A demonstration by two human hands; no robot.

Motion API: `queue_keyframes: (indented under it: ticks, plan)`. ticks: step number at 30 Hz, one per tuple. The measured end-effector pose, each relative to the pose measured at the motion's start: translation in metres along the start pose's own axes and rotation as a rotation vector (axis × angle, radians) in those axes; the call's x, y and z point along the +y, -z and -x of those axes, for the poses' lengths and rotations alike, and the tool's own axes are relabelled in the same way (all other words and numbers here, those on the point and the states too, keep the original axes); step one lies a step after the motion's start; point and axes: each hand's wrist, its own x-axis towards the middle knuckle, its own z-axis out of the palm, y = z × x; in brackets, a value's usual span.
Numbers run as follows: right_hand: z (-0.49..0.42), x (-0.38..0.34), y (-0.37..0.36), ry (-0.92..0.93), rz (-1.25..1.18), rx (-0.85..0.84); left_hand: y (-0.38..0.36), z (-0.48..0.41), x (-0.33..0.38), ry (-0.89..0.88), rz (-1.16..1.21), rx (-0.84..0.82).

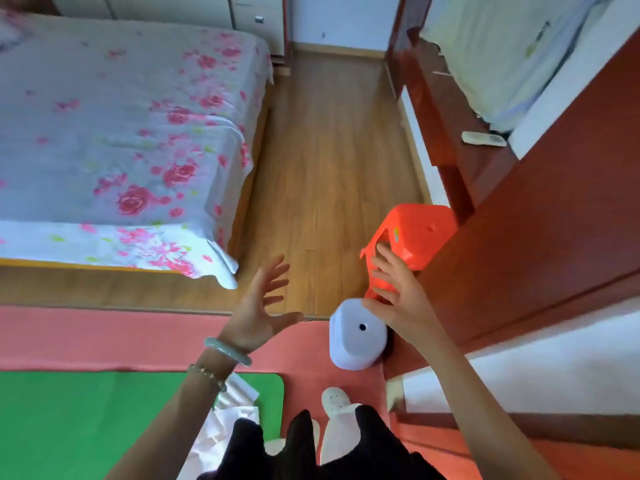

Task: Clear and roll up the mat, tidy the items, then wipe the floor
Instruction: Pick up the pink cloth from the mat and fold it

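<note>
A green mat (104,420) lies at the bottom left on top of a larger pink mat (104,336). Crumpled white cloth (230,410) rests on the green mat's right end. An orange plastic stool (412,233) is tilted against the red wooden furniture, and my right hand (394,292) grips its lower side. A white rounded stool (356,336) with a dark hole in its top stands on the pink mat just below that hand. My left hand (263,306) hovers over the pink mat's far edge, fingers spread and holding nothing.
A bed with a floral sheet (121,133) fills the left. Red wooden furniture (519,237) lines the right, with a remote control (483,138) on its ledge. A strip of wooden floor (325,150) runs between them. My white slippers (334,400) stand on the pink mat.
</note>
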Motion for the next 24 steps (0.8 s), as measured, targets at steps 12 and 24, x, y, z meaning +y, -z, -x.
queue_keyframes:
  ticks: [12, 24]
  plan:
    - [-0.15, -0.026, -0.073, 0.11, 0.045, -0.66, 0.035, 0.041, -0.008, 0.269, 0.014, 0.66]
    - [-0.126, -0.053, -0.209, 0.212, 0.117, -1.104, 0.042, 0.166, -0.007, 0.417, -0.009, 1.107]
